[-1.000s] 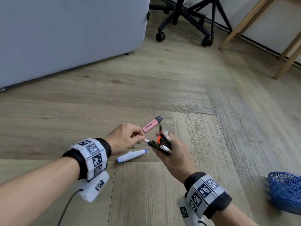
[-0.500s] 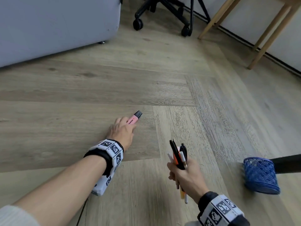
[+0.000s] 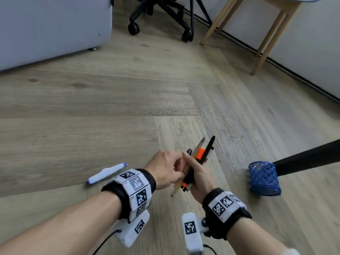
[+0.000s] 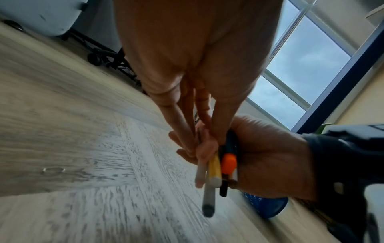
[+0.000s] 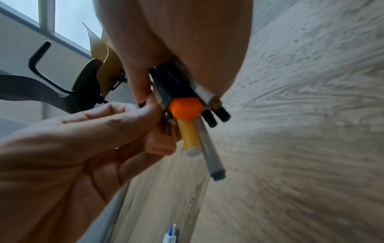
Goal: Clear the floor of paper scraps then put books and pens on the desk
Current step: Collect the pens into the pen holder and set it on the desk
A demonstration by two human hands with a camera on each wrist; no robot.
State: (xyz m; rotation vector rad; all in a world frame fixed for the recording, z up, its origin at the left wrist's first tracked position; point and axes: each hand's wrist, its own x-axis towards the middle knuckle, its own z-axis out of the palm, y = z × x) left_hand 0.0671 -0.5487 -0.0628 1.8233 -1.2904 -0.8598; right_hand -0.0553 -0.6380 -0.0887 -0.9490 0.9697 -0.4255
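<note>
My right hand (image 3: 196, 169) grips a bundle of pens (image 3: 199, 153) upright above the floor: black pens, an orange marker, a yellow pencil and a grey pen. The bundle's lower ends (image 5: 185, 106) show in the right wrist view. My left hand (image 3: 176, 168) pinches a pink highlighter (image 5: 160, 144) and holds it against the bundle's left side (image 4: 228, 162). In the head view the highlighter is hidden between the two hands. A white pen with blue ends (image 3: 106, 173) lies on the floor just left of my left wrist.
A blue mesh pen cup (image 3: 264, 178) lies on the wooden floor to the right, beside a black pole (image 3: 309, 159). An office chair base (image 3: 160, 15), wooden desk legs (image 3: 266, 45) and a grey upholstered block (image 3: 51, 24) stand at the back.
My left hand reached out to the pink highlighter on the floor, picked it up and brought it back to the bundle in my right hand. The view has shifted.
</note>
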